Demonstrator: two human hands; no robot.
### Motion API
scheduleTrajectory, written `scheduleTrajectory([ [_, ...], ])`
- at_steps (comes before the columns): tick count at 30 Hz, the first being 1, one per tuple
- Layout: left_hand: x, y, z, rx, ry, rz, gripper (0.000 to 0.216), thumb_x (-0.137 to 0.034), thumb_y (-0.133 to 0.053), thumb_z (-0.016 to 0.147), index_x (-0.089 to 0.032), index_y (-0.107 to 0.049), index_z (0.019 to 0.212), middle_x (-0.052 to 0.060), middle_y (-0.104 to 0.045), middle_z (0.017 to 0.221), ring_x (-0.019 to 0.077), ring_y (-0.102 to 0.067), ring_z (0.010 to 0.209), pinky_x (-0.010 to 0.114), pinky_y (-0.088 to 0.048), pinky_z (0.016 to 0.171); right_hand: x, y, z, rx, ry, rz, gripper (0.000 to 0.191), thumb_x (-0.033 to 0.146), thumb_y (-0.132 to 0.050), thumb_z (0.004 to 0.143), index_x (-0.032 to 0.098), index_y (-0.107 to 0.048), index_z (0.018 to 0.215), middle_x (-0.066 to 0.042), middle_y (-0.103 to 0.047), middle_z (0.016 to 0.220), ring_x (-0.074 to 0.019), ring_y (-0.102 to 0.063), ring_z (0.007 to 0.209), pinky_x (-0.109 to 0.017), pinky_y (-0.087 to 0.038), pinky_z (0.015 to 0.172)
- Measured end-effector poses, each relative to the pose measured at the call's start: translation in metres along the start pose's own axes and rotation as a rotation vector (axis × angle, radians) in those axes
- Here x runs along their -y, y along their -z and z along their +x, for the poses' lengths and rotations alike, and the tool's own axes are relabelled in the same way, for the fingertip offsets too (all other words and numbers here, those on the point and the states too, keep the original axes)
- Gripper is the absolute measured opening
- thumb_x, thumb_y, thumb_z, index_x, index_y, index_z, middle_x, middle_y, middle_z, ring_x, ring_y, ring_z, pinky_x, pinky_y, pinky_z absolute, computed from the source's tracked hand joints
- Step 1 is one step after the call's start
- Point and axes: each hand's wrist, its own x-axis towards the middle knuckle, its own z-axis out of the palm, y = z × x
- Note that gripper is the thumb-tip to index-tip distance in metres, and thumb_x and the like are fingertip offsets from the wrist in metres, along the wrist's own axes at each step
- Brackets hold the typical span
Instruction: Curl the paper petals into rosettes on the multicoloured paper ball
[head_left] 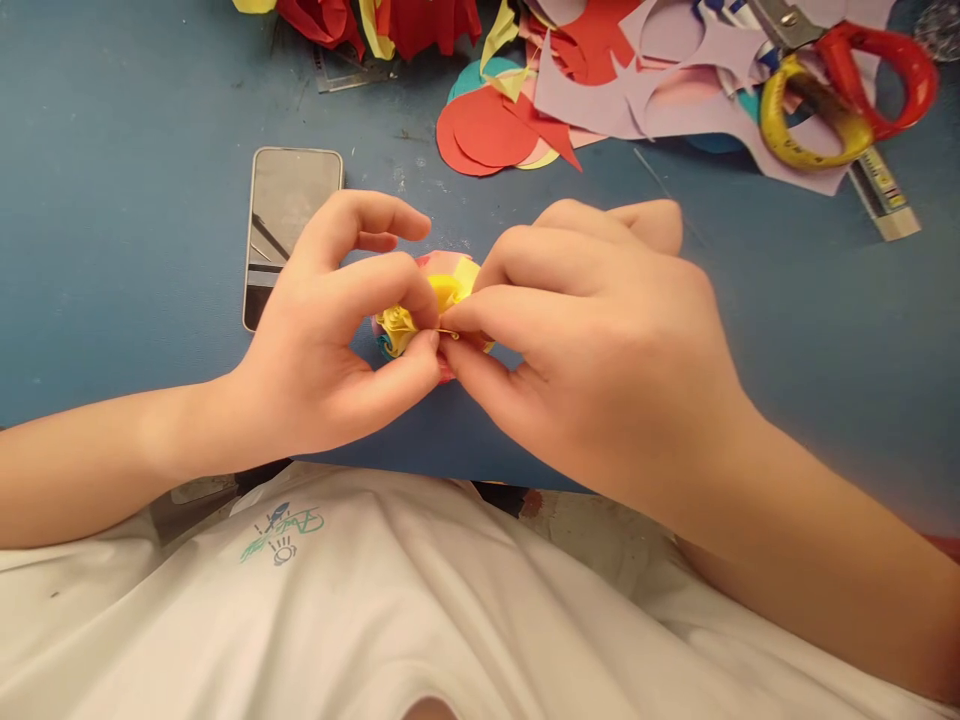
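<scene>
A small folded paper flower (420, 315), yellow with pink and blue layers, sits just above the blue table (112, 250), pinched between both hands. The left hand (337, 350) and right hand (600, 350) each close thumb and fingers on it. A phone (289, 225) lies nearby; paper scraps (600, 90) and scissors (847, 80) lie farther back.

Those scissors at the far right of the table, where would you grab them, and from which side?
By the handle loops. The scissors lie flat on lilac paper scraps, red and yellow loops pointing toward the table's right edge and blades running back toward the top edge. The loops are open on the near side, so probably come from the right and near side, fingers through them, away from the blades.
</scene>
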Motion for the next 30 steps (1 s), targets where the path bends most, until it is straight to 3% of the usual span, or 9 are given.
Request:
scheduleTrajectory([
  [3, 0.000, 0.002, -0.001, -0.006, -0.030, 0.007, 0.017, -0.028, -0.088, 0.099, -0.029, -0.081, 0.114, 0.017, -0.080, 0.148, 0.0416, -0.084, 0.142, 0.070, -0.078, 0.121, 0.001, 0.002, -0.002, 0.021, -0.024, 0.004, 0.042, 0.026, -0.055, 0.124, 0.027, -0.084, 0.094, 0.000, -0.075, 0.089, -0.0248, -0.077, 0.095, -0.050, -0.051, 0.089],
  [6, -0.003, 0.005, 0.000, 0.032, 0.050, 0.012, 0.013, -0.033, -0.092, 0.104, -0.030, -0.081, 0.111, 0.016, -0.081, 0.150, 0.0443, -0.084, 0.144, 0.074, -0.076, 0.124, 0.001, 0.005, -0.004, 0.054, -0.071, 0.062, 0.040, 0.024, -0.056, 0.122, 0.028, -0.084, 0.093, -0.001, -0.075, 0.092, -0.0260, -0.079, 0.098, -0.049, -0.052, 0.091],
  [8, -0.005, 0.007, 0.002, 0.069, 0.100, 0.029, 0.011, -0.035, -0.092, 0.107, -0.030, -0.082, 0.110, 0.016, -0.081, 0.152, 0.0444, -0.083, 0.144, 0.078, -0.073, 0.129, 0.001, 0.007, -0.004, 0.073, -0.082, 0.086, 0.039, 0.023, -0.058, 0.122, 0.028, -0.082, 0.092, -0.001, -0.074, 0.092, -0.0266, -0.079, 0.100, -0.050, -0.052, 0.093],
  [13, -0.007, 0.008, 0.004, 0.046, 0.051, 0.047, 0.009, -0.037, -0.088, 0.106, -0.032, -0.081, 0.106, 0.015, -0.084, 0.147, 0.0438, -0.084, 0.139, 0.079, -0.073, 0.126, -0.001, 0.014, 0.002, 0.164, -0.072, -0.045, 0.050, 0.023, -0.052, 0.129, 0.027, -0.079, 0.088, -0.002, -0.076, 0.093, -0.0265, -0.077, 0.106, -0.053, -0.052, 0.096],
  [19, -0.006, 0.011, 0.004, 0.076, 0.063, 0.071, 0.006, -0.039, -0.083, 0.112, -0.034, -0.084, 0.110, 0.014, -0.085, 0.147, 0.0414, -0.085, 0.135, 0.076, -0.075, 0.125, -0.006, 0.014, 0.005, 0.149, 0.031, -0.124, 0.055, 0.029, -0.047, 0.133, 0.026, -0.069, 0.083, -0.004, -0.071, 0.091, -0.0281, -0.074, 0.107, -0.053, -0.050, 0.094],
  [26, 0.001, 0.005, 0.004, 0.096, 0.074, -0.018, 0.026, -0.057, -0.088, 0.118, -0.032, -0.088, 0.112, 0.015, -0.083, 0.144, 0.0410, -0.083, 0.129, 0.072, -0.075, 0.122, -0.008, 0.014, 0.001, 0.157, 0.060, -0.130, 0.049, 0.023, -0.053, 0.127, 0.025, -0.060, 0.079, -0.005, -0.070, 0.090, -0.0287, -0.073, 0.106, -0.053, -0.048, 0.093],
  [30, 0.004, 0.005, 0.000, 0.066, 0.077, -0.052, 0.031, -0.063, -0.084, 0.123, -0.033, -0.085, 0.132, 0.014, -0.083, 0.147, 0.0405, -0.082, 0.139, 0.068, -0.077, 0.118, -0.004, 0.018, 0.001, 0.172, 0.015, -0.139, 0.050, 0.024, -0.050, 0.127, 0.026, -0.068, 0.081, -0.005, -0.072, 0.093, -0.0299, -0.076, 0.105, -0.053, -0.051, 0.091],
])
